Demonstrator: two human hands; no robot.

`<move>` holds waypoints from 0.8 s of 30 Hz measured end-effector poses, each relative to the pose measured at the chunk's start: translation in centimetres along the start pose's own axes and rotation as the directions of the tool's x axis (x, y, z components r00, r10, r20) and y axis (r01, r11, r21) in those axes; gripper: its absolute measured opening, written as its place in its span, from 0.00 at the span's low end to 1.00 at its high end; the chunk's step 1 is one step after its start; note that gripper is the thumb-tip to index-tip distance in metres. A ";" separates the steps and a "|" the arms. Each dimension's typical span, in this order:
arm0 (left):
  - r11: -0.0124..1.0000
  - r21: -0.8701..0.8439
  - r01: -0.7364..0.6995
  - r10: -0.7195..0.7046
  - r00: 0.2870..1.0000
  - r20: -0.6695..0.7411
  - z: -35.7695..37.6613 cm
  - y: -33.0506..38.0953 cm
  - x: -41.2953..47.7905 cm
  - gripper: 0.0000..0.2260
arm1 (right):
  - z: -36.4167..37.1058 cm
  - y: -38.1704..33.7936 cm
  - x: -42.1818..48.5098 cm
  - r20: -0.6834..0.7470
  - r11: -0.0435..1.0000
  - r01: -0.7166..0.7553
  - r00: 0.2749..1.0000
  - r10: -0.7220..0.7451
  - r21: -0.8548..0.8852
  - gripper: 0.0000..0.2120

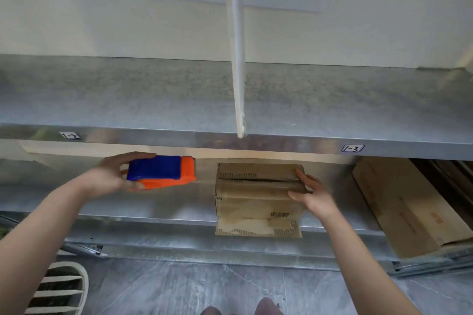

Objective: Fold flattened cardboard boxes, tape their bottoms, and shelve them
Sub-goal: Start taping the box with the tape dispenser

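**Box on Lower Shelf, Dispenser Held to Its Left**

A steel upper shelf is split by a white divider. On the lower shelf a box is set, seam uppermost, one flap hung over the front edge. Flat cardboard is stacked to its right. A blue and orange dispenser is gripped in the left hand, fingers curled round it, just left of the box. The right hand is laid on the box's right end, fingers straight, nothing clasped. Labels are fixed to the upper shelf's edge.
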State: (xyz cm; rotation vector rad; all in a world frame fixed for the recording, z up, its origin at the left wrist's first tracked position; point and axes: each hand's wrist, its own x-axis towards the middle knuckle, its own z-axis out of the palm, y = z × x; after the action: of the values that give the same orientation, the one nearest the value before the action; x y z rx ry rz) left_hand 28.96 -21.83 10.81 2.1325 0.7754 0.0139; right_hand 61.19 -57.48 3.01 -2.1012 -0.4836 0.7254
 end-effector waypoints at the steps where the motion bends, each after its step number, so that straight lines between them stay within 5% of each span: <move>1: 0.999 0.032 0.008 -0.008 1.000 0.018 0.1 -0.1 -0.1 0.34 | 0.0 -0.2 0.0 0.004 1.000 0.001 1.000 -0.001 0.002 0.34; 7: 0.953 0.301 -0.034 0.024 0.999 0.037 1.7 -0.1 2.0 0.36 | 0.1 0.3 0.0 0.008 1.000 0.013 1.000 -0.013 -0.009 0.34; 24: 0.913 0.392 -0.117 0.090 0.992 0.086 2.4 -1.0 2.5 0.33 | 2.6 0.0 -1.1 -0.034 0.999 0.034 0.999 -0.034 0.010 0.33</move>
State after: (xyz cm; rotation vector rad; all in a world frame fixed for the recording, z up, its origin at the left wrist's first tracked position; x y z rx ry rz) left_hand 31.14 -21.81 7.92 2.5432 0.6665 -0.1710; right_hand 58.66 -56.57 2.07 -2.0871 -0.4945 0.6706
